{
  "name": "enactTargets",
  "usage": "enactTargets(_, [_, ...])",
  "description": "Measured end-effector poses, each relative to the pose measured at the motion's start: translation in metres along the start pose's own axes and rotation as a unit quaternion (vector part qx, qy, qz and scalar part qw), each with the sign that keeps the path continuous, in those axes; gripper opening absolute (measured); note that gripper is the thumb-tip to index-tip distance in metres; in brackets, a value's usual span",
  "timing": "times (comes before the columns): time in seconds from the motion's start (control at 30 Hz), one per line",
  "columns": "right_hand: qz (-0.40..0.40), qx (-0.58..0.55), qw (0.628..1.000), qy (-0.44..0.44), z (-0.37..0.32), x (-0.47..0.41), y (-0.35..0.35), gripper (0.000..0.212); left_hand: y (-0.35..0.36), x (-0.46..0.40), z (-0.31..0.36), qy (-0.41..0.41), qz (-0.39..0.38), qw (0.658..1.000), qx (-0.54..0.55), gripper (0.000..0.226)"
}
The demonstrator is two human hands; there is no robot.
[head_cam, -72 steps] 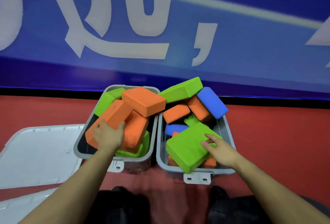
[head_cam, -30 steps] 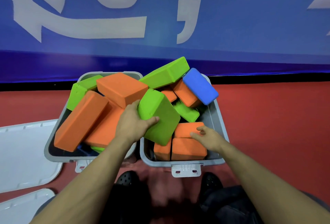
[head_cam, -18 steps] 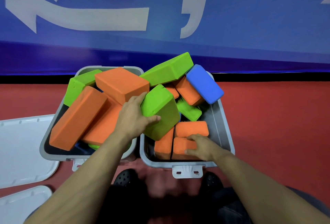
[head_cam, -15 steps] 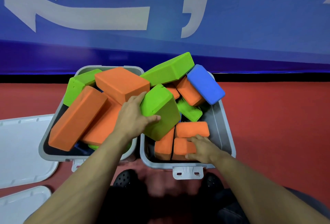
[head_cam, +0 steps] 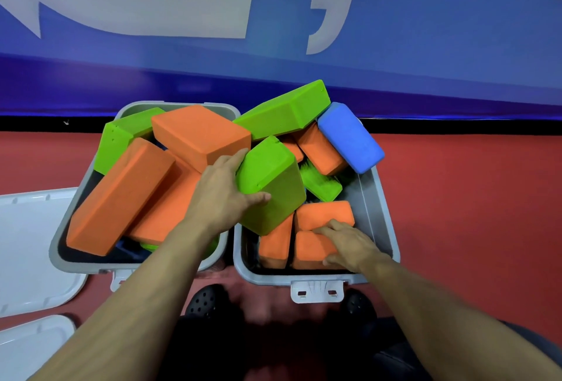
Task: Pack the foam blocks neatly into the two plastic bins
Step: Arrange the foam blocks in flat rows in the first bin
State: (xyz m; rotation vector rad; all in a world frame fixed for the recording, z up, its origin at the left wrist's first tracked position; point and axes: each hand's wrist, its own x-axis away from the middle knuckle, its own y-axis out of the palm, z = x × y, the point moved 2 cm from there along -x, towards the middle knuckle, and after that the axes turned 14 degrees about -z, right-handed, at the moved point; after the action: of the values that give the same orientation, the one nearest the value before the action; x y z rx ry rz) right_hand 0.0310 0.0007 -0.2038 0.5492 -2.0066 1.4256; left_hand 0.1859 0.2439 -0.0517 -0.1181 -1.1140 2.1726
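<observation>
Your left hand (head_cam: 220, 195) sits at the centre of the frame and grips a big green block (head_cam: 273, 186), fingers over its upper left edge and thumb pressed on its front face. That block stands tilted, straddling the seam between the 2 bins, its lower corner dipping into the right bin (head_cam: 381, 219).

Your right hand (head_cam: 346, 245) is lower right of centre, inside the right bin near its front wall. Its fingers lie fairly straight across the top of a small orange block (head_cam: 310, 248), pressing or resting on it; no curl round the block shows, so it reads as released. Just above sits another orange block (head_cam: 322, 213), and to the left a 3rd (head_cam: 275, 247) stands on end, partly under the big green block.

At the back of the right bin, a long green block (head_cam: 286, 111) lies tilted across the rim, a blue block (head_cam: 349, 137) leans over the upper right corner, and an orange block (head_cam: 322, 149) and a smaller green one (head_cam: 322, 183) sit beneath them.

The left bin (head_cam: 60, 243) fills centre left. A long orange block (head_cam: 118, 198) slants across it, a broad orange block (head_cam: 197, 134) rests on top towards the back, and a green block (head_cam: 121, 134) leans at the upper left corner. All rise above the rim.

2 white lids (head_cam: 27, 247) lie on the red floor (head_cam: 471, 213) at the lower left edge of the frame
</observation>
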Motion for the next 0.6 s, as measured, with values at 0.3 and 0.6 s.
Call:
enactTargets(0.3, [-0.026, -0.041, 0.998, 0.044, 0.033, 0.017, 0.001, 0.07, 0.001, 0.0, 0.006, -0.002, -0.001, 1.0, 0.001, 0.101])
enactTargets(0.6, [0.089, -0.264, 0.957, 0.075, -0.028, -0.007, -0.016, 0.04, -0.02, 0.001, 0.015, 0.003, 0.048, 0.998, 0.029, 0.101])
